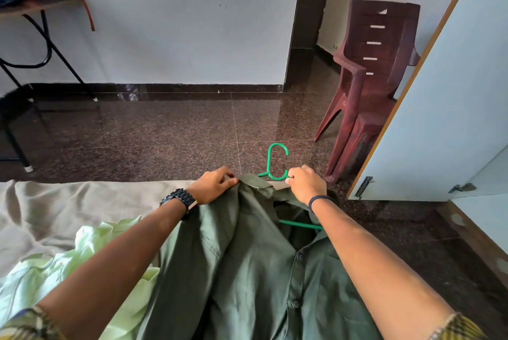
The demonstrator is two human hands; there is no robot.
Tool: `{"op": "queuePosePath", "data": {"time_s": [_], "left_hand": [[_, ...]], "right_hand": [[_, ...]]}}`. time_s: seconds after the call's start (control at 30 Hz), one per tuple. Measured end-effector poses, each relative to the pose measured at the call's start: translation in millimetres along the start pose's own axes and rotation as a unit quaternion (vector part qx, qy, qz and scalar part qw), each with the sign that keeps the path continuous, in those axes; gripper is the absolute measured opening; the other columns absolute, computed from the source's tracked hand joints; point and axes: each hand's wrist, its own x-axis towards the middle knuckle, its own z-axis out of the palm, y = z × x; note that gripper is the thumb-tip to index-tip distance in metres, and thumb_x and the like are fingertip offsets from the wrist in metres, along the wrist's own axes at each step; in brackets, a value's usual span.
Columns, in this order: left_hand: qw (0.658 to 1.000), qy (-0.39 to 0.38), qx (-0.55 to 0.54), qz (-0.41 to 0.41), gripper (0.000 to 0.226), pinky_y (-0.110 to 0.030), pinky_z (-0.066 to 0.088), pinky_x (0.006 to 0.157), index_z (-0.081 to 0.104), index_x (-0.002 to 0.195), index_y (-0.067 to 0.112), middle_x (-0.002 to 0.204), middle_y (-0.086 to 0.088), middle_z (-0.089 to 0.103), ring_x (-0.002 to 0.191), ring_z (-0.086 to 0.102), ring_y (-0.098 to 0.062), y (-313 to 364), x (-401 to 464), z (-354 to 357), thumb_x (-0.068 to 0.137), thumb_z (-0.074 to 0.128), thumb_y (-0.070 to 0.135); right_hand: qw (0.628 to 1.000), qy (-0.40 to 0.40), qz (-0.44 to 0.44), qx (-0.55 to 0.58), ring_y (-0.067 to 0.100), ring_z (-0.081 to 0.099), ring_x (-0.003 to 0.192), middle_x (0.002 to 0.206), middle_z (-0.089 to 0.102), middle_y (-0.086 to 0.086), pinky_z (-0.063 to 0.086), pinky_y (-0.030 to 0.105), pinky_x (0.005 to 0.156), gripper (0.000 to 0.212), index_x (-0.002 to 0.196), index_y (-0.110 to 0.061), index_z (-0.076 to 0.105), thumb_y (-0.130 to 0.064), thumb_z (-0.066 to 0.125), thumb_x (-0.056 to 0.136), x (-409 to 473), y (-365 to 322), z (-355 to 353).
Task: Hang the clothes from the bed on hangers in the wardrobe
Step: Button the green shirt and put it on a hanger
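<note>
A dark green button shirt (247,257) lies stretched from the bed edge toward me. A bright green hanger (276,163) sits inside its neck, hook sticking out over the floor and the bottom bar showing through the open collar. My left hand (214,185) pinches the shirt's left shoulder by the collar. My right hand (305,183) grips the hanger at the base of its hook, on the collar's right side. A pale green garment (90,257) lies crumpled on the bed under my left forearm.
The bed's beige sheet (55,210) spreads to the left. A white wardrobe door (439,108) stands open at right, with stacked maroon plastic chairs (376,70) behind it. A folding table (41,9) with bags stands at far left. Dark granite floor (165,130) lies ahead.
</note>
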Motion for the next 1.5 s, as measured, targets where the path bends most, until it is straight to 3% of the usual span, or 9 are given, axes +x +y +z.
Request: {"op": "queuePosePath", "data": {"time_s": [0.17,0.33,0.5,0.6,0.7,0.9,1.13,1.27,1.5], "left_hand": [[0.997,0.029,0.054,0.039,0.031,-0.029,0.041,0.083,0.052,0.123,0.011,0.109,-0.013,0.064,0.103,0.059,-0.030,-9,-9,-11,0.094,0.057,0.020],[0.995,0.076,0.060,0.030,0.024,-0.031,0.041,0.081,0.055,0.113,0.010,0.106,-0.013,0.067,0.101,0.061,-0.031,-21,-23,-14,0.096,0.054,0.026],[0.988,0.100,0.098,-0.070,0.046,-0.037,0.040,0.090,0.046,0.119,0.006,0.123,-0.016,0.053,0.113,0.053,-0.033,-23,-27,-2,0.093,0.054,0.043],[0.984,0.010,0.113,-0.138,0.071,-0.034,0.041,0.083,0.043,0.119,0.005,0.117,-0.013,0.057,0.111,0.055,-0.031,-23,-29,-3,0.078,0.068,0.057],[0.970,-0.099,0.168,-0.143,0.055,-0.028,0.040,0.082,0.051,0.119,0.005,0.124,-0.012,0.056,0.113,0.053,-0.028,-30,-28,-7,0.078,0.076,0.030],[0.976,-0.131,0.098,-0.141,0.036,-0.024,0.039,0.060,0.063,0.108,0.008,0.104,-0.018,0.068,0.082,0.054,-0.021,-45,-25,-34,0.077,0.057,-0.011],[0.979,-0.139,0.114,-0.099,0.042,-0.032,0.045,0.088,0.046,0.128,0.009,0.123,-0.009,0.057,0.111,0.056,-0.026,-6,-15,-22,0.087,0.055,0.016],[0.994,-0.050,0.072,-0.070,0.033,-0.028,0.039,0.079,0.054,0.114,0.009,0.113,-0.010,0.059,0.103,0.055,-0.026,10,2,-10,0.092,0.057,0.034],[0.996,-0.005,0.084,-0.011,0.023,-0.030,0.039,0.088,0.062,0.113,0.009,0.116,-0.011,0.062,0.111,0.054,-0.029,-4,6,-10,0.090,0.061,0.014]], "right_hand": [[0.988,0.127,-0.012,-0.091,0.032,0.057,0.105,0.114,0.058,0.008,0.044,0.039,0.082,0.026,0.114,-0.018,0.061,-0.033,0.045,0.100,2,-6,4],[0.993,0.087,0.044,-0.070,0.030,0.056,0.111,0.115,0.062,0.008,0.036,0.043,0.092,0.030,0.113,-0.019,0.062,-0.040,0.047,0.098,5,-6,4],[0.992,0.065,0.012,-0.108,0.030,0.049,0.117,0.123,0.056,0.008,0.033,0.042,0.098,0.031,0.114,-0.019,0.064,-0.040,0.049,0.097,8,-4,3],[0.996,0.018,-0.002,-0.092,0.031,0.048,0.117,0.123,0.053,0.009,0.032,0.043,0.099,0.028,0.110,-0.017,0.064,-0.038,0.051,0.096,8,-1,1],[0.998,-0.017,-0.018,-0.066,0.031,0.050,0.116,0.120,0.054,0.008,0.035,0.044,0.099,0.024,0.103,-0.016,0.064,-0.037,0.054,0.095,5,0,1],[0.999,-0.001,-0.017,-0.044,0.029,0.057,0.110,0.113,0.060,0.007,0.041,0.041,0.095,0.019,0.096,-0.019,0.066,-0.036,0.058,0.093,2,-3,-2],[1.000,0.018,-0.011,0.000,0.031,0.062,0.099,0.104,0.066,0.013,0.045,0.032,0.075,0.018,0.086,-0.015,0.063,-0.031,0.060,0.093,1,-9,-7],[1.000,0.012,0.003,0.022,0.035,0.060,0.102,0.109,0.063,0.017,0.044,0.034,0.076,0.021,0.097,-0.010,0.061,-0.031,0.055,0.096,-2,-8,-11],[0.998,0.013,0.042,0.042,0.036,0.060,0.103,0.110,0.065,0.018,0.042,0.034,0.072,0.025,0.105,-0.007,0.061,-0.029,0.053,0.098,2,4,-9]]}}
